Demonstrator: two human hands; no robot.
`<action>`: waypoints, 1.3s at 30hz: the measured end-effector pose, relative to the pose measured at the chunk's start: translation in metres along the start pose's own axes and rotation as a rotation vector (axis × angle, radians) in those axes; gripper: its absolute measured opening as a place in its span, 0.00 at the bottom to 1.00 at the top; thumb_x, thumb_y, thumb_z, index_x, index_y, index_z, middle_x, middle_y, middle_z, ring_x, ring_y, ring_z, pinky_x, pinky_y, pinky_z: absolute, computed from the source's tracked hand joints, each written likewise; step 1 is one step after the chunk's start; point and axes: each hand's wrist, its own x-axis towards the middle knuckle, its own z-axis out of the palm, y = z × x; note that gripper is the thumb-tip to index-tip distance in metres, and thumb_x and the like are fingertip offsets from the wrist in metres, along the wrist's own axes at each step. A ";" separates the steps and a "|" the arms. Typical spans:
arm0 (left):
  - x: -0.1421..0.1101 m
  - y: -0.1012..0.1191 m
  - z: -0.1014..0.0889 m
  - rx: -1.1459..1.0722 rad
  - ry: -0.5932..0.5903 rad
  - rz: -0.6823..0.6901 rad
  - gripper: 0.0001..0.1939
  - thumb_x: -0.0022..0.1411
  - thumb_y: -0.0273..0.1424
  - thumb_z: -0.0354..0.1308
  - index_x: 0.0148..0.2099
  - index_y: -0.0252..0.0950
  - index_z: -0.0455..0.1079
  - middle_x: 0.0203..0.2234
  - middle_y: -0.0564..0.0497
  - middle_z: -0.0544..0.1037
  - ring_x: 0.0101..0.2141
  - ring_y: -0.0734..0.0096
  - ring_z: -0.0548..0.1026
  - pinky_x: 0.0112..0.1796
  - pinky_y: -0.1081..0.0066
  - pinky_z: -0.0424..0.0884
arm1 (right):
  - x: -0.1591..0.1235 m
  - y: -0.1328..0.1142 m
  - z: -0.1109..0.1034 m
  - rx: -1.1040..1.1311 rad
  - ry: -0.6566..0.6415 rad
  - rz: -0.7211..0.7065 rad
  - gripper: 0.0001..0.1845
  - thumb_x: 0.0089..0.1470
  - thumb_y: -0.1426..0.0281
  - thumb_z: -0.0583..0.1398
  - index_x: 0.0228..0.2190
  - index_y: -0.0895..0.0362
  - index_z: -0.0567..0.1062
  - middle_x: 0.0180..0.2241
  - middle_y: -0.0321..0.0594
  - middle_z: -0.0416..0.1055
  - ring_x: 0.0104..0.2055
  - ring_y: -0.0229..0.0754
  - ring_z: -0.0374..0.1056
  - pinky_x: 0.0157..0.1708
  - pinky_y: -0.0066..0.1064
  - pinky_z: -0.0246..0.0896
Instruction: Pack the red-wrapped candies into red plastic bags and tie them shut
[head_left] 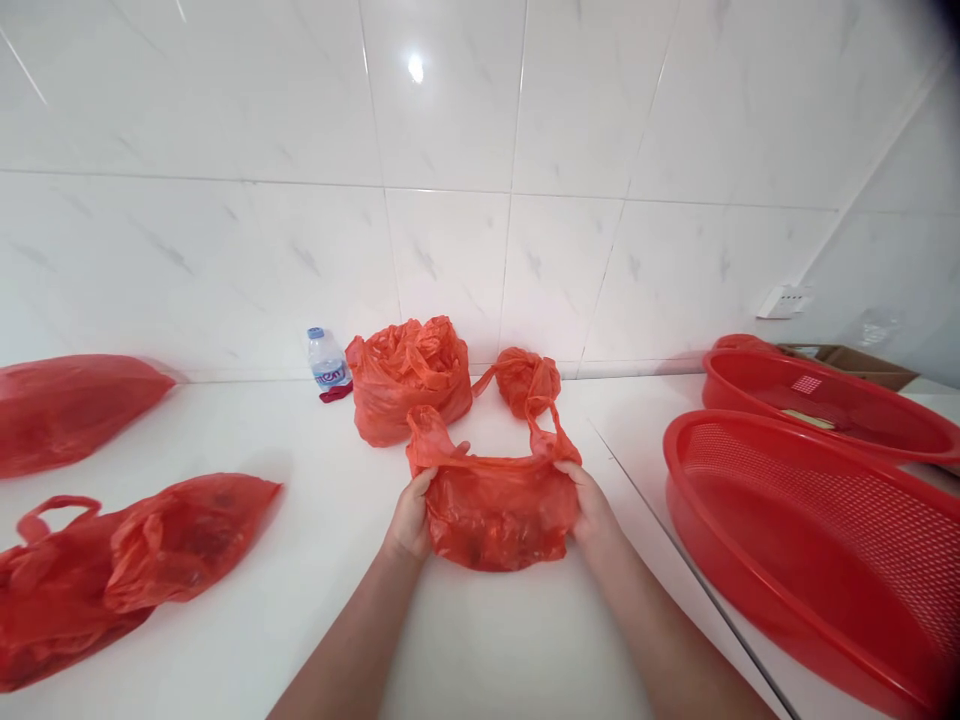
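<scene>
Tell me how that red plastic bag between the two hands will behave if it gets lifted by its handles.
The red plastic bag looks thin and crinkled, so it will likely sag and fold rather than hold shape. Dark lumps show through its lower part, so it probably carries some weight. The left hand and right hand grip its sides; the glossy film may slip.

A kitchen: white tiled wall, white counter, red strainer baskets.
</scene>
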 end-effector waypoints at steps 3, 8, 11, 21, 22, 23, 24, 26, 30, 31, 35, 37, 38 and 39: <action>0.001 -0.001 -0.001 -0.024 0.081 0.007 0.14 0.59 0.34 0.55 0.45 0.32 0.70 0.36 0.44 0.78 0.38 0.59 0.77 0.43 0.63 0.72 | -0.010 -0.002 0.007 -0.014 -0.104 0.066 0.14 0.45 0.66 0.65 0.37 0.56 0.75 0.37 0.42 0.77 0.40 0.48 0.73 0.41 0.38 0.68; 0.003 -0.004 -0.005 0.023 0.143 0.046 0.11 0.58 0.36 0.55 0.28 0.33 0.64 0.22 0.49 0.73 0.24 0.68 0.74 0.27 0.70 0.71 | -0.016 0.002 0.026 -0.200 -0.233 0.108 0.17 0.44 0.67 0.67 0.38 0.58 0.75 0.36 0.44 0.76 0.39 0.47 0.72 0.41 0.38 0.66; 0.002 -0.005 -0.004 0.098 0.138 0.073 0.14 0.54 0.36 0.58 0.23 0.35 0.59 0.15 0.55 0.65 0.17 0.74 0.68 0.20 0.74 0.64 | -0.012 0.018 0.038 -0.029 -0.192 0.119 0.17 0.48 0.62 0.64 0.38 0.57 0.75 0.39 0.44 0.75 0.42 0.46 0.71 0.42 0.38 0.65; 0.011 -0.031 0.011 0.224 0.306 0.229 0.12 0.47 0.25 0.57 0.24 0.38 0.53 0.14 0.61 0.56 0.15 0.81 0.54 0.17 0.76 0.54 | 0.001 0.067 0.061 -0.351 0.102 -0.068 0.11 0.43 0.73 0.55 0.19 0.53 0.55 0.15 0.26 0.45 0.16 0.32 0.44 0.15 0.26 0.44; 0.014 -0.034 0.013 0.252 0.323 0.257 0.13 0.46 0.24 0.57 0.25 0.38 0.54 0.15 0.61 0.55 0.15 0.81 0.53 0.17 0.76 0.53 | 0.002 0.069 0.061 -0.428 0.132 -0.139 0.09 0.43 0.73 0.54 0.20 0.53 0.56 0.16 0.26 0.47 0.17 0.32 0.44 0.16 0.26 0.44; 0.017 -0.038 0.015 0.276 0.336 0.289 0.13 0.45 0.23 0.58 0.25 0.38 0.54 0.15 0.62 0.55 0.15 0.82 0.53 0.17 0.76 0.53 | 0.003 0.070 0.061 -0.499 0.146 -0.204 0.08 0.42 0.73 0.54 0.20 0.53 0.57 0.17 0.27 0.48 0.18 0.32 0.46 0.16 0.26 0.46; 0.020 -0.040 0.017 0.293 0.345 0.321 0.13 0.44 0.23 0.59 0.26 0.38 0.54 0.16 0.62 0.56 0.16 0.82 0.53 0.17 0.76 0.53 | 0.004 0.072 0.062 -0.565 0.148 -0.263 0.06 0.43 0.72 0.53 0.21 0.53 0.58 0.18 0.27 0.51 0.20 0.33 0.48 0.18 0.25 0.48; 0.026 -0.045 0.019 0.294 0.348 0.373 0.14 0.43 0.22 0.60 0.26 0.38 0.56 0.17 0.61 0.57 0.17 0.82 0.55 0.18 0.77 0.53 | 0.005 0.076 0.062 -0.702 0.134 -0.365 0.04 0.44 0.71 0.53 0.22 0.53 0.59 0.20 0.28 0.55 0.23 0.33 0.51 0.21 0.25 0.52; 0.032 -0.048 0.017 0.246 0.334 0.391 0.14 0.43 0.23 0.61 0.25 0.37 0.56 0.17 0.61 0.59 0.19 0.81 0.58 0.20 0.77 0.55 | 0.005 0.079 0.063 -0.872 0.078 -0.453 0.04 0.44 0.72 0.53 0.22 0.54 0.60 0.21 0.28 0.59 0.25 0.34 0.54 0.24 0.26 0.51; 0.031 -0.047 0.016 0.240 0.325 0.379 0.15 0.42 0.22 0.62 0.25 0.37 0.56 0.17 0.61 0.60 0.19 0.81 0.59 0.20 0.77 0.56 | 0.005 0.079 0.063 -0.847 0.057 -0.432 0.04 0.43 0.72 0.54 0.21 0.54 0.61 0.21 0.28 0.59 0.24 0.34 0.53 0.24 0.25 0.51; 0.023 -0.034 0.010 0.203 0.251 0.259 0.12 0.45 0.26 0.62 0.24 0.36 0.59 0.16 0.58 0.63 0.18 0.79 0.61 0.20 0.76 0.58 | 0.007 0.069 0.059 -0.464 -0.068 -0.184 0.07 0.46 0.68 0.57 0.22 0.54 0.62 0.17 0.26 0.53 0.20 0.32 0.47 0.20 0.25 0.46; 0.019 -0.026 0.008 0.163 0.198 0.179 0.13 0.49 0.32 0.61 0.22 0.36 0.58 0.15 0.57 0.63 0.18 0.76 0.62 0.21 0.73 0.62 | 0.009 0.061 0.054 -0.275 -0.117 -0.056 0.10 0.47 0.65 0.59 0.22 0.54 0.63 0.15 0.25 0.51 0.18 0.31 0.45 0.20 0.25 0.47; 0.018 -0.022 0.008 0.140 0.172 0.147 0.15 0.50 0.34 0.60 0.21 0.37 0.56 0.14 0.56 0.62 0.18 0.75 0.63 0.22 0.72 0.63 | 0.011 0.057 0.051 -0.202 -0.131 -0.006 0.12 0.47 0.63 0.60 0.22 0.55 0.63 0.14 0.26 0.51 0.18 0.31 0.46 0.20 0.25 0.49; 0.017 -0.019 0.007 0.120 0.151 0.126 0.17 0.50 0.35 0.60 0.20 0.37 0.54 0.14 0.57 0.61 0.18 0.75 0.64 0.24 0.72 0.64 | 0.013 0.053 0.048 -0.131 -0.137 0.032 0.13 0.47 0.62 0.62 0.21 0.55 0.64 0.14 0.26 0.52 0.18 0.32 0.49 0.21 0.26 0.52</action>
